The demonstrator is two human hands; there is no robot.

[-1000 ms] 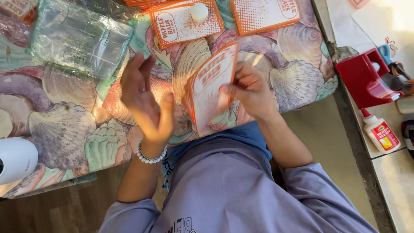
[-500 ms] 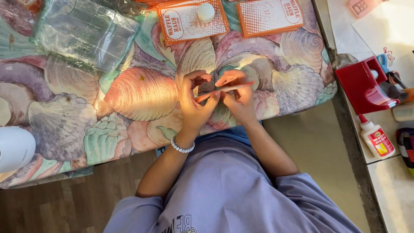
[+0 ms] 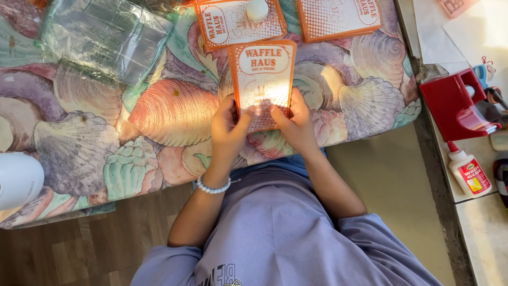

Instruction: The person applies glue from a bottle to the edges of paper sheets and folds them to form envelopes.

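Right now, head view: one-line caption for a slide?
Both hands, left hand and right hand, hold an orange-bordered card flat on a shell-print cloth, two similar cards beyond.

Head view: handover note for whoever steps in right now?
Left hand: grip on the left edge of the orange-and-white card.
Right hand: grip on its right edge.
Card is flat, face up, on the shell-print cloth.
Done: two more cards lie above it, one under a small white cap.
Left: this card is not released. Glue bottle stands off to the right.

Loose lavender sweatshirt (image 3: 286, 238) (dark lettering), white bead bracelet (image 3: 212, 186) on left wrist.
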